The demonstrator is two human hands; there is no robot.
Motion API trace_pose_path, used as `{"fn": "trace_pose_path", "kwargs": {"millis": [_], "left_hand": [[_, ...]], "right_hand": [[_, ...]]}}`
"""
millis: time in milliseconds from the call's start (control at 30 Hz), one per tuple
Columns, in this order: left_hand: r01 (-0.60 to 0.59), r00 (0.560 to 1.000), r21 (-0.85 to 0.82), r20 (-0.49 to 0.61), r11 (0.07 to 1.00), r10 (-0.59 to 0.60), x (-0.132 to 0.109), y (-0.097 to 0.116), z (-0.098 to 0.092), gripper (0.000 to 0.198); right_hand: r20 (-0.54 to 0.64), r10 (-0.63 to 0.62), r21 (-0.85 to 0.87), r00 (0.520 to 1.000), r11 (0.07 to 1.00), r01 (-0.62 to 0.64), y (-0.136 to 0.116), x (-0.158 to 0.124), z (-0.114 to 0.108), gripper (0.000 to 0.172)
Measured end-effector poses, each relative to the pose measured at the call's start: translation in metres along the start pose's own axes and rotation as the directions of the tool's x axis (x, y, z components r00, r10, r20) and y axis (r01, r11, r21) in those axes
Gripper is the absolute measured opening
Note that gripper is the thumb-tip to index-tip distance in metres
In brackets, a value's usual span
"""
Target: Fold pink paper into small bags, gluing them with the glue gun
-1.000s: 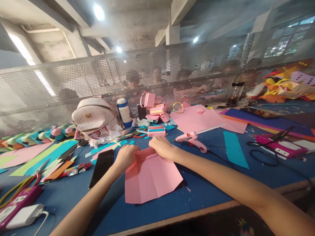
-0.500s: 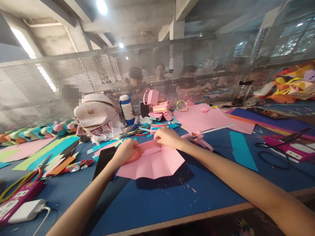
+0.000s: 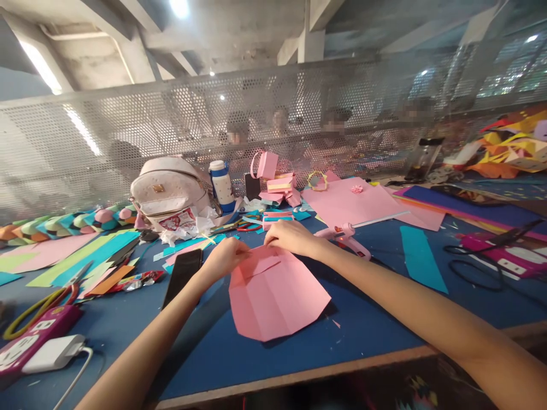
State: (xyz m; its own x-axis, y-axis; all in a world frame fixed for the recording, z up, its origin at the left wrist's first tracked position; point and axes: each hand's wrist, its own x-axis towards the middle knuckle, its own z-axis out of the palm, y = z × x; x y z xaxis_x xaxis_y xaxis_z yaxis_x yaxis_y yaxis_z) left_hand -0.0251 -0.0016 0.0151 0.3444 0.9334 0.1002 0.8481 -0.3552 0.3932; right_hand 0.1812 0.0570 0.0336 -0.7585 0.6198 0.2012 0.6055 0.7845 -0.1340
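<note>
A creased pink paper (image 3: pixel 276 302) with a folded strip along its far edge hangs down toward the front of the blue table. My left hand (image 3: pixel 226 256) pinches its far left corner. At the far right part of the same edge, my right hand (image 3: pixel 288 236) grips the paper with bent fingers. Just right of that hand lies a pink glue gun (image 3: pixel 346 239). A black phone (image 3: pixel 183 276) lies beneath my left wrist.
Scissors (image 3: pixel 70 285), a purple power strip (image 3: pixel 40 339) and coloured strips lie left. A backpack (image 3: pixel 171 191) and bottle (image 3: pixel 221 185) stand behind. Pink sheets (image 3: pixel 359 205), a teal strip (image 3: pixel 421 259) and another power strip (image 3: pixel 506 256) lie right.
The pink paper's near part has swung down and toward me, showing more of its creased face. Both hands keep hold of the far edge and have barely moved.
</note>
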Motion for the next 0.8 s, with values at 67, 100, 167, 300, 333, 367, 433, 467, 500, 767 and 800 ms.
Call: {"fn": "trace_pose_path", "kwargs": {"millis": [67, 100, 167, 300, 333, 367, 433, 467, 500, 767, 800], "left_hand": [[-0.013, 1.0, -0.007, 0.017, 1.0, 0.013, 0.0, 0.0, -0.001, 0.027], [-0.018, 0.999, -0.012, 0.026, 1.0, 0.019, -0.001, 0.0, -0.002, 0.027], [-0.026, 0.999, -0.023, 0.041, 0.999, 0.027, -0.001, 0.0, -0.004, 0.027], [-0.03, 0.998, -0.056, 0.055, 0.998, 0.034, -0.002, 0.002, -0.009, 0.028], [-0.03, 0.998, -0.067, 0.055, 0.997, 0.034, -0.002, 0.003, -0.01, 0.029], [-0.029, 0.998, -0.08, 0.057, 0.996, 0.034, -0.002, 0.003, -0.011, 0.029], [-0.029, 0.997, -0.118, 0.063, 0.993, 0.037, -0.003, 0.004, -0.013, 0.029], [-0.032, 0.997, -0.142, 0.066, 0.989, 0.042, -0.003, 0.004, -0.013, 0.029], [-0.036, 0.997, -0.168, 0.066, 0.985, 0.048, -0.003, 0.004, -0.012, 0.028], [-0.079, 0.994, -0.459, -0.109, 0.885, 0.032, 0.001, 0.01, -0.003, 0.024], [-0.089, 0.986, -0.506, -0.166, 0.858, 0.004, 0.001, 0.008, -0.003, 0.027]], "right_hand": [[0.003, -0.016, -0.004, 1.0, 1.0, 0.016, 0.001, 0.0, 0.001, 0.02], [0.007, -0.025, -0.005, 1.0, 1.0, 0.025, 0.001, 0.0, 0.001, 0.019], [0.015, -0.038, -0.008, 0.999, 0.999, 0.038, 0.002, -0.001, -0.001, 0.019], [0.021, -0.041, -0.027, 0.999, 0.999, 0.042, 0.005, -0.002, -0.005, 0.024], [0.021, -0.037, -0.034, 0.999, 0.999, 0.038, 0.006, -0.003, -0.006, 0.025], [0.02, -0.032, -0.041, 0.999, 0.999, 0.033, 0.006, -0.003, -0.007, 0.025], [0.018, -0.018, -0.051, 1.0, 0.999, 0.018, 0.005, -0.003, -0.007, 0.025], [0.018, -0.009, -0.052, 1.0, 0.999, 0.01, 0.004, -0.003, -0.007, 0.025], [0.019, -0.001, -0.049, 1.0, 0.999, 0.002, 0.002, -0.004, -0.006, 0.025], [0.047, 0.074, 0.174, 0.996, 0.981, -0.082, -0.012, -0.007, 0.004, 0.004], [0.039, 0.09, 0.236, 0.995, 0.967, -0.097, -0.01, -0.006, 0.004, 0.006]]}}
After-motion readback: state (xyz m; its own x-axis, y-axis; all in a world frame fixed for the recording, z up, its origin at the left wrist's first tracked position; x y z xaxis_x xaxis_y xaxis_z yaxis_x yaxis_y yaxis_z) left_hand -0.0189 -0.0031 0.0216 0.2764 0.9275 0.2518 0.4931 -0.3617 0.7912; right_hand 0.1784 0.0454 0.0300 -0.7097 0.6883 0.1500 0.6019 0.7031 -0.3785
